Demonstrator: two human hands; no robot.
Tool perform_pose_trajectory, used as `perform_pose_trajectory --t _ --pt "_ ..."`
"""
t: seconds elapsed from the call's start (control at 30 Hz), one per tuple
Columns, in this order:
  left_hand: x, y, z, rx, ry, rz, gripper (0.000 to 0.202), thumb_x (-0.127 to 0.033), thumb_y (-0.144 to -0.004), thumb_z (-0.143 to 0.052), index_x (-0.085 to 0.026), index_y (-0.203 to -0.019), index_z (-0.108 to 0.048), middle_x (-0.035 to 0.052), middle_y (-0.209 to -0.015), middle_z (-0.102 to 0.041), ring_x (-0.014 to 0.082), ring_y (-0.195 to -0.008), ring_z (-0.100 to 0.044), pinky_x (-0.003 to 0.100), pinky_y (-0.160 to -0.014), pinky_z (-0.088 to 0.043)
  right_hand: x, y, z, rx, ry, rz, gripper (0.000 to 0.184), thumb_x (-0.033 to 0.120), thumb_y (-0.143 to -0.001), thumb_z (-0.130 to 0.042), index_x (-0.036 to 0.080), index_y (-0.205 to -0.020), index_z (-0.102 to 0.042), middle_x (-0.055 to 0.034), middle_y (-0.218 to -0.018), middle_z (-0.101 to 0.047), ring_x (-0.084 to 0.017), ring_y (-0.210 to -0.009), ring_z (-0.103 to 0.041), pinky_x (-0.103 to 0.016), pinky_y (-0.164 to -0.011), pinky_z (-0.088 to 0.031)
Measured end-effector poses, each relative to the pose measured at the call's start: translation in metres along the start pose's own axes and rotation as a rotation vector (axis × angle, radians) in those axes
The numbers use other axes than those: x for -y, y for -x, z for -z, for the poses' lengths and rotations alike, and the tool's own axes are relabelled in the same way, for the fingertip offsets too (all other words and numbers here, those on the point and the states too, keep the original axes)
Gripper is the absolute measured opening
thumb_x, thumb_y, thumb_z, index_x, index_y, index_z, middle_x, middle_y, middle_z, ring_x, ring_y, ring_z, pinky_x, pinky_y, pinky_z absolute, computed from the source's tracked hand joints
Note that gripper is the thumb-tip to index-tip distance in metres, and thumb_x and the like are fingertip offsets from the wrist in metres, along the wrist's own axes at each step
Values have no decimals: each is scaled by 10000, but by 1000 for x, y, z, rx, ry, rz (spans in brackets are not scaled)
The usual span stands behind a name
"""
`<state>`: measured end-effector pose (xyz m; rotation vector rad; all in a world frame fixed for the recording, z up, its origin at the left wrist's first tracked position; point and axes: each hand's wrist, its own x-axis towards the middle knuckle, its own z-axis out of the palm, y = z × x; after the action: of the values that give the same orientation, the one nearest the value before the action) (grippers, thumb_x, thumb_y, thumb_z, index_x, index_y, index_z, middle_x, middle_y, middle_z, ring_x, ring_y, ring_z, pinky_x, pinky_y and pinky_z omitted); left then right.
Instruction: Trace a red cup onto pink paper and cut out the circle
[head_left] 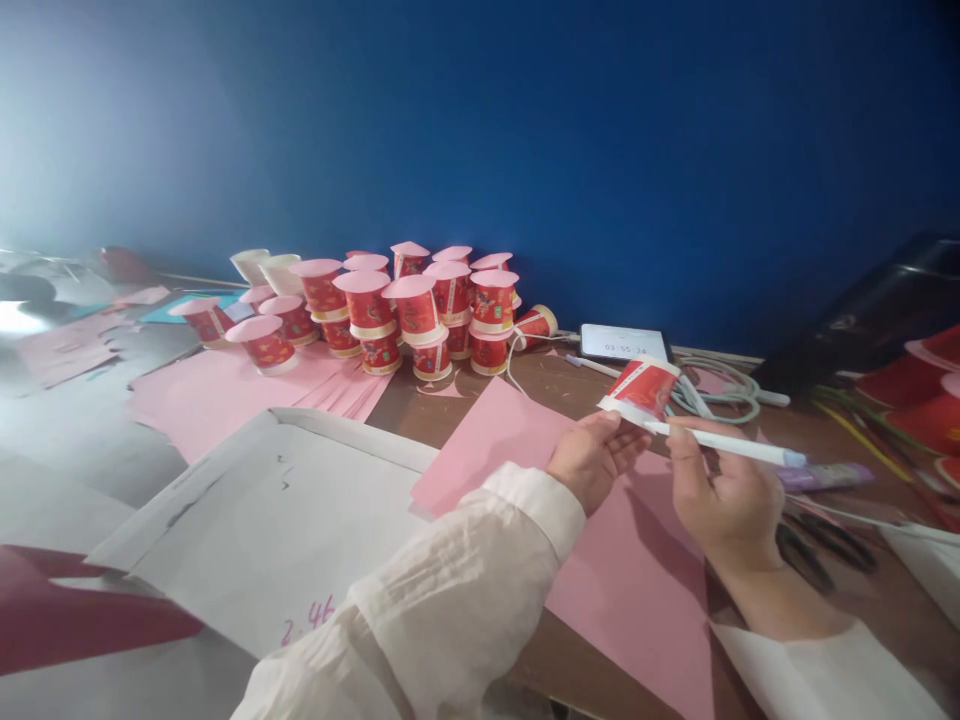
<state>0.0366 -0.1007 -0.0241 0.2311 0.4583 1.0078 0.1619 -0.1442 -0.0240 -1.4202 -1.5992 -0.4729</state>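
My left hand grips a red paper cup by its rim, holding it tilted above a pink sheet of paper. My right hand is closed around a white pen that lies across its fingers, its tip next to the cup's rim. Both arms wear cream sleeves. A cluster of several red cups with pink paper lids stands stacked against the blue wall at the back.
A phone showing a timer lies behind the cup, beside coiled cables. Scissors and a purple tube lie at right. More pink sheets and a white board cover the left. Red cups sit far right.
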Motion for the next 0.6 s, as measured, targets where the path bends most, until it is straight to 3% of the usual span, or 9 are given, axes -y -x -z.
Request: perform_pose_trajectory --t 0.6 --pt "3 -2 2 33 -18 -18 151 -117 -890 -546 -84 -857 -689 91 -819 -713 137 -755 -676 297 -891 -527 6 -3 1 -35 -90 43 127 233 -943 -547 171 -981 -652 -92 -928 -723 -206 -886 -683 -319 -816 -526"
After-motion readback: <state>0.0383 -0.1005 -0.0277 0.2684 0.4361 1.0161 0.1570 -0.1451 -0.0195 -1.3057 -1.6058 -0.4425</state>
